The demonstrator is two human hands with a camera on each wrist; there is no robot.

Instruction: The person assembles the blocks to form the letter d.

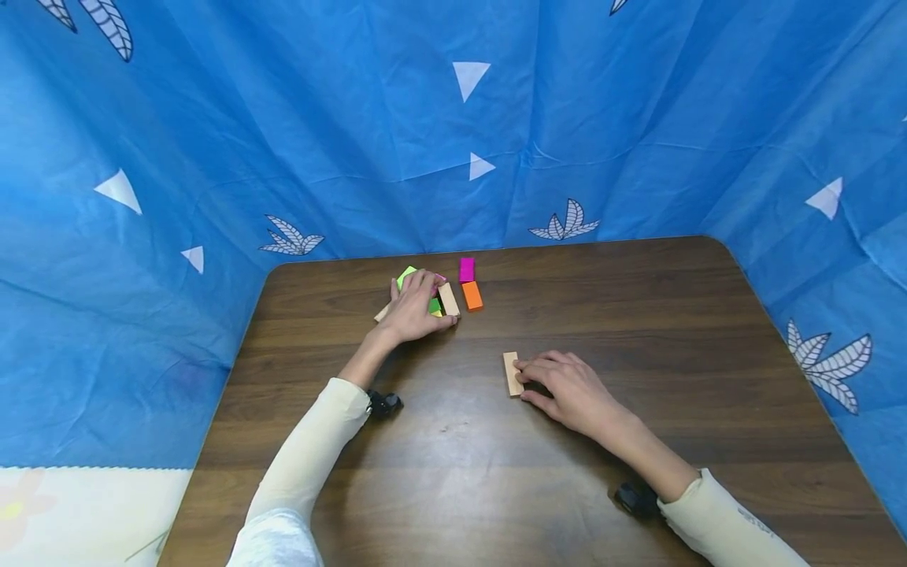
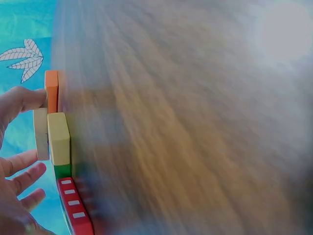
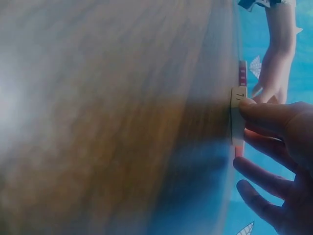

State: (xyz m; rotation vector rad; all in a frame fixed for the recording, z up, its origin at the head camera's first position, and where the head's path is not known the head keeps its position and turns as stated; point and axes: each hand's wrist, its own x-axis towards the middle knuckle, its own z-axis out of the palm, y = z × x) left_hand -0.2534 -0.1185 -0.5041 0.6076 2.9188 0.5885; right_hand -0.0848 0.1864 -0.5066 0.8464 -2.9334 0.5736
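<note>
At the far left of the table my left hand reaches over a group of small coloured blocks. In the left wrist view its thumb and a fingertip span the ends of a plain wooden block. A yellow block, a green block and a red block with white marks lie close by. Nearer the middle, my right hand holds another plain wooden block lying on the table, thumb and fingers at its right side. That block shows dark marks on one end in the right wrist view.
Beyond the left hand, a magenta block and an orange block lie on the brown wooden table. A lime green block shows behind the left fingers. A blue patterned cloth hangs along the table's back and sides.
</note>
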